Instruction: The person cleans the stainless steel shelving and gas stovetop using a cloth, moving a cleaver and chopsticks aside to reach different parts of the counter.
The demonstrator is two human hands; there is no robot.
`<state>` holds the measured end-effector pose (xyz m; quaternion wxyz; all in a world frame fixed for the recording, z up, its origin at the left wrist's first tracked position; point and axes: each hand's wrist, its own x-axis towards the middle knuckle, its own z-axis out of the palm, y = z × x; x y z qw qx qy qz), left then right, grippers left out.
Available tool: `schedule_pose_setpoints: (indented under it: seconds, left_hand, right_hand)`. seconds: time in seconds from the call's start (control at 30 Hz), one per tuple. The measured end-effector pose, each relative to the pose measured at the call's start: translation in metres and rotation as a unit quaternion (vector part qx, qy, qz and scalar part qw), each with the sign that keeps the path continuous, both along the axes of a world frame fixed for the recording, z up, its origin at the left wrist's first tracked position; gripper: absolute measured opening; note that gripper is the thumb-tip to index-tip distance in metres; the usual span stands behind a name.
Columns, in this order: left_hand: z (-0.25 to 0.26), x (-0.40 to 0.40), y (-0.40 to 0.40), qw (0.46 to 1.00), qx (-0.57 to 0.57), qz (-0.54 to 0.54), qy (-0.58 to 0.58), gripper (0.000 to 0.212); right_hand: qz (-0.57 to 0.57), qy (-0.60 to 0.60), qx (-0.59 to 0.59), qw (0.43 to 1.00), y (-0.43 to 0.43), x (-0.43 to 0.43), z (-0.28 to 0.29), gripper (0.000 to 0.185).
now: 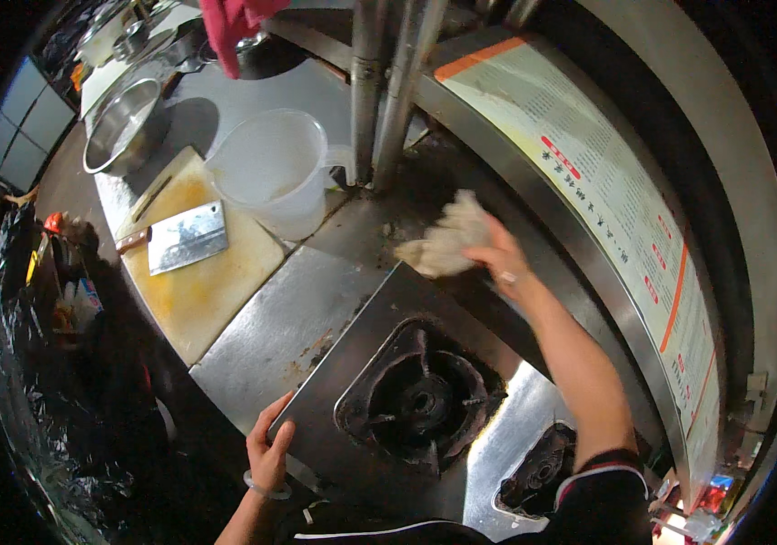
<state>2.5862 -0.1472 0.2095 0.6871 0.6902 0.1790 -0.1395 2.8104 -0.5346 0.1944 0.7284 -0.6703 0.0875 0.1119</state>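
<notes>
My left hand [270, 446] grips the near left corner of a metal gas stove [334, 371], thumb on top and fingers along the edge. A pale, crumpled cloth [453, 238] is bunched in my right hand [503, 255], just past the stove's far corner and over a dark, dirty strip of counter. The cloth is slightly blurred. One round burner [422, 403] with a blackened pan support lies between my arms. A second burner [541, 470] is partly hidden by my right sleeve.
Left of the stove, a cleaver [189, 238] lies on a stained cutting board [191, 320]. Beyond stand a translucent plastic jug [272, 163] and a steel bowl [122, 129]. Metal posts [381, 95] rise from the counter. A printed panel [586, 184] runs along the right. Black plastic [27, 381] hangs at left.
</notes>
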Motion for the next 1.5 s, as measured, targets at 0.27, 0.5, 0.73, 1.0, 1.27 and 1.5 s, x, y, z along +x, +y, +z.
schedule_pose_setpoints:
  seconds: [0.27, 0.5, 0.73, 1.0, 1.27, 1.5]
  left_hand:
    - [-0.011, 0.029, -0.035, 0.950, 0.244, 0.091, -0.172, 0.016]
    - [-0.003, 0.033, -0.042, 0.952, 0.256, 0.110, -0.125, 0.014]
    - [-0.002, 0.036, -0.046, 0.954, 0.253, 0.099, -0.126, 0.014]
    - [0.001, 0.043, -0.046, 0.946, 0.263, 0.087, -0.169, 0.009]
    - [-0.001, 0.038, -0.040, 0.938, 0.274, 0.076, -0.198, 0.005]
    - [0.001, 0.040, -0.036, 0.940, 0.272, 0.075, -0.192, 0.008]
  right_hand:
    - [-0.468, 0.081, -0.068, 0.877, -0.250, -0.216, -0.023, 0.055]
    - [-0.418, 0.112, -0.314, 0.845, -0.267, -0.128, -0.123, 0.050]
    - [-0.313, 0.041, -0.474, 0.822, -0.187, 0.029, -0.170, 0.045]
    - [-0.075, -0.153, -0.361, 0.917, -0.017, 0.100, -0.140, 0.044]
    - [-0.164, 0.070, -0.053, 0.982, -0.031, 0.128, -0.030, 0.037]
    - [-0.015, -0.177, -0.538, 0.824, -0.048, 0.174, -0.077, 0.044]
